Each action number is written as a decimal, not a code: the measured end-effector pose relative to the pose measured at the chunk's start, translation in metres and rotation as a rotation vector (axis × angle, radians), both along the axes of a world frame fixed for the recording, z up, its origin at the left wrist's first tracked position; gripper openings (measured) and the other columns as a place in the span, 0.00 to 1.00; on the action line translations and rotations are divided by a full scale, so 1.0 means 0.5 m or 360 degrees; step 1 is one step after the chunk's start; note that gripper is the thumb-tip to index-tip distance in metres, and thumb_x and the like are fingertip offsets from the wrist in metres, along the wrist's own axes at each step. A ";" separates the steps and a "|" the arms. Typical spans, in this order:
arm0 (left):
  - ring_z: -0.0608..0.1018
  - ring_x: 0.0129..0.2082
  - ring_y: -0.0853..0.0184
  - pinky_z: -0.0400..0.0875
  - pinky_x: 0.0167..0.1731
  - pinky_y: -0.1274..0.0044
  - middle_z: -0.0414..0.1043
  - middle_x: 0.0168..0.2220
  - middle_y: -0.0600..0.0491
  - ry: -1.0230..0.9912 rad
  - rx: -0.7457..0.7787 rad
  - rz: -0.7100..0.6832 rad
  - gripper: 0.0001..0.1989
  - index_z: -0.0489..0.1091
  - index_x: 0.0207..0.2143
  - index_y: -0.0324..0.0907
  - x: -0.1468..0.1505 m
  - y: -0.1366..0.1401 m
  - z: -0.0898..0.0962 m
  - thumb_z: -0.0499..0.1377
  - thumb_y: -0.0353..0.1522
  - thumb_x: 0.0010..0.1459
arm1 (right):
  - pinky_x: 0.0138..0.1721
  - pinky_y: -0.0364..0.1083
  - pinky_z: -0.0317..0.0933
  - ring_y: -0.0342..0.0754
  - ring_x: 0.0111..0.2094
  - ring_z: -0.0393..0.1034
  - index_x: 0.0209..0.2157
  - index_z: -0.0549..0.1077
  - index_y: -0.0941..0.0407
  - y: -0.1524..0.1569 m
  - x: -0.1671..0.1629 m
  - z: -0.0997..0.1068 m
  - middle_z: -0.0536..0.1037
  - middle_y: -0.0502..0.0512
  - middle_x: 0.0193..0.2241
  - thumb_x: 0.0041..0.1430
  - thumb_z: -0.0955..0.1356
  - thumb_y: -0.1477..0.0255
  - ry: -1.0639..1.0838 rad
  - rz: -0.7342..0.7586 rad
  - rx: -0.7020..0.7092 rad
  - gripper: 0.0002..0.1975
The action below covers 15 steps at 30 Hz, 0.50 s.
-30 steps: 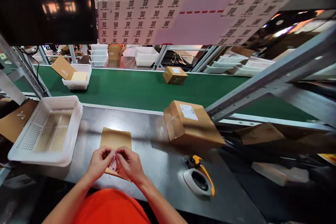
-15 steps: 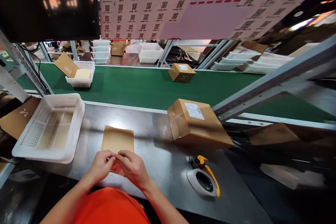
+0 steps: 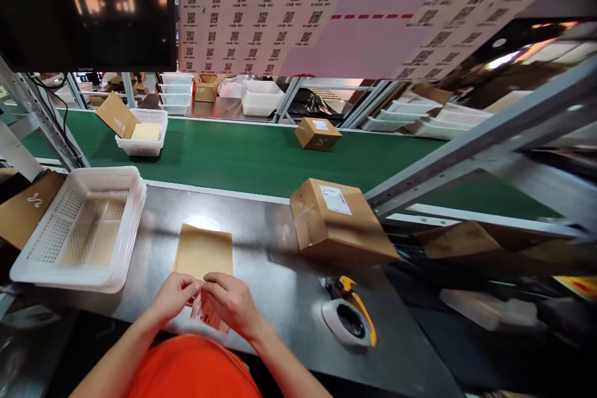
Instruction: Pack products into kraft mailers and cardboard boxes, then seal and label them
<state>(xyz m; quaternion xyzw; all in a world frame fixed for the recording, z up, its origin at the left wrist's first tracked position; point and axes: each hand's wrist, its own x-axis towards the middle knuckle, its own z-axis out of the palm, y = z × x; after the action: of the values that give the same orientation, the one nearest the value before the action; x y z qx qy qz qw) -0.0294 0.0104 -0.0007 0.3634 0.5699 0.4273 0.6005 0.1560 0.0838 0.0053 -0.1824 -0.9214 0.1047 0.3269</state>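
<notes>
My left hand and my right hand meet at the near side of a steel table. Both are closed in a pinch, fingertips almost touching, on a small reddish printed slip; whether it is paper or a flat packet I cannot tell. Its printed face hangs below my fingers, partly covered by my right hand. Just beyond my fingers, a flat brown kraft paper piece, perhaps an envelope, lies on the table. Off to the right is a tape dispenser with a white roll and a yellow handle.
Stacked white baskets stand at the left. A taped carton with a label sits at the right, near a slanted metal post. Behind runs a green conveyor belt carrying a small box and a white basket.
More of the reddish slip's printed face shows below my fingers, and it reaches further towards me. Both hands keep their pinch. The whole view has shifted slightly.
</notes>
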 end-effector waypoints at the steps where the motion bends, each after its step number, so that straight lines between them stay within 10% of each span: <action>1: 0.74 0.28 0.68 0.72 0.35 0.74 0.76 0.26 0.53 -0.0048 -0.0048 0.0005 0.30 0.80 0.29 0.37 -0.001 -0.003 -0.001 0.68 0.58 0.48 | 0.33 0.43 0.70 0.46 0.33 0.78 0.37 0.79 0.54 0.001 -0.001 -0.002 0.85 0.54 0.36 0.71 0.64 0.75 -0.0010 0.0028 -0.0041 0.12; 9: 0.71 0.26 0.70 0.66 0.30 0.78 0.69 0.23 0.59 0.0392 -0.0288 0.0031 0.12 0.71 0.26 0.41 0.012 -0.021 -0.073 0.63 0.39 0.56 | 0.35 0.47 0.68 0.49 0.35 0.74 0.35 0.73 0.53 -0.014 0.002 -0.015 0.82 0.56 0.38 0.63 0.66 0.78 0.0075 0.0396 -0.0132 0.06; 12: 0.77 0.33 0.66 0.67 0.33 0.79 0.75 0.29 0.55 0.1042 -0.0483 0.0133 0.09 0.71 0.29 0.41 -0.031 -0.043 -0.130 0.55 0.31 0.62 | 0.38 0.49 0.70 0.49 0.36 0.76 0.38 0.72 0.51 -0.051 0.032 -0.013 0.82 0.54 0.36 0.63 0.65 0.80 0.0286 0.0565 -0.0494 0.09; 15: 0.81 0.38 0.60 0.70 0.38 0.74 0.79 0.33 0.47 0.1398 -0.0729 0.0185 0.10 0.71 0.32 0.41 -0.103 -0.103 -0.178 0.52 0.28 0.66 | 0.37 0.47 0.71 0.47 0.34 0.76 0.38 0.72 0.51 -0.072 0.066 -0.031 0.81 0.52 0.33 0.68 0.67 0.74 0.0882 0.0144 -0.1084 0.04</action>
<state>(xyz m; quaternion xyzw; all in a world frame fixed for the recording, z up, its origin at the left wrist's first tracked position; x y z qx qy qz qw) -0.0810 -0.0411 -0.0899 0.3355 0.8675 0.1303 0.3433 0.1889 0.0480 -0.0102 -0.2042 -0.7189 0.4617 0.4778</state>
